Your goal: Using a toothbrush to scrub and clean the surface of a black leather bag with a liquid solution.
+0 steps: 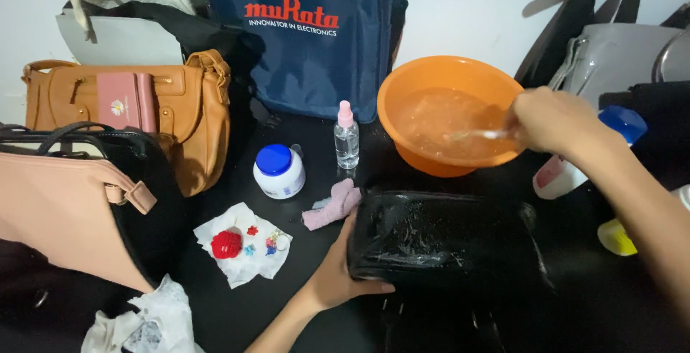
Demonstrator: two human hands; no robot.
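On the dark table (pixel 302 303), a black bag (pixel 438 241) lies flat in front of the person, its top streaked with wet suds. Left hand (pixel 343 275) clamps the bag's near left corner, fingers curled around the edge. Right hand (pixel 550 119) is closed on a small brush (pixel 478 135) dipped into the orange basin (pixel 431 76) of foamy water behind the bag. It looks soft, pliable and light, and its soapy skin is likely slippery; the firmer corners and seams seem the safest grip.
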